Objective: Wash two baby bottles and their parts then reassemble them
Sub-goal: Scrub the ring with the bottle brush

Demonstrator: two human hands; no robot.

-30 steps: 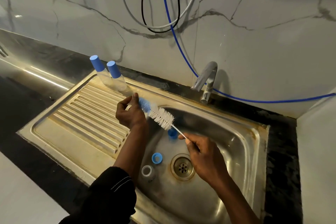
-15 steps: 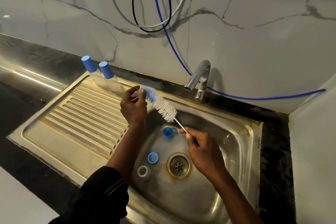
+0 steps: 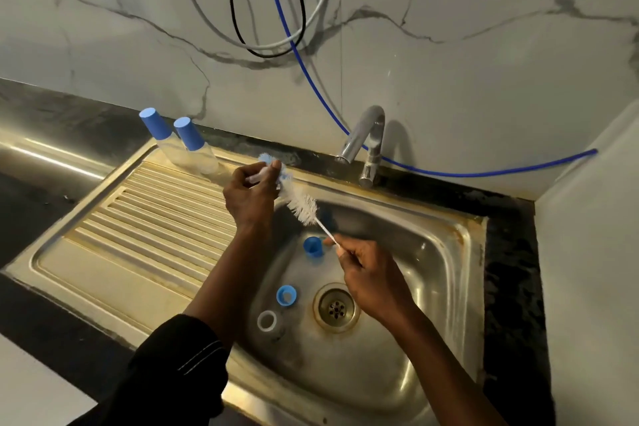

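My left hand (image 3: 250,195) pinches a small clear bottle part (image 3: 256,177) above the sink's left edge. My right hand (image 3: 368,278) holds the thin handle of a white and blue bottle brush (image 3: 301,206), whose blue tip passes the clear part by my left fingers. Two clear bottles with blue caps (image 3: 186,145) stand tilted at the back of the draining board. In the steel sink (image 3: 446,273) lie a blue cap (image 3: 313,247), a blue ring (image 3: 286,295) and a white ring (image 3: 266,321).
A chrome tap (image 3: 366,142) stands behind the basin. A blue hose (image 3: 484,172) and looped cables hang on the marble wall. The ribbed draining board (image 3: 155,214) lies left of the basin, and the drain (image 3: 336,307) sits in its middle.
Both hands and the brush have risen toward the back of the sink. The brush's blue tip has slid further past my left fingers and the clear part.
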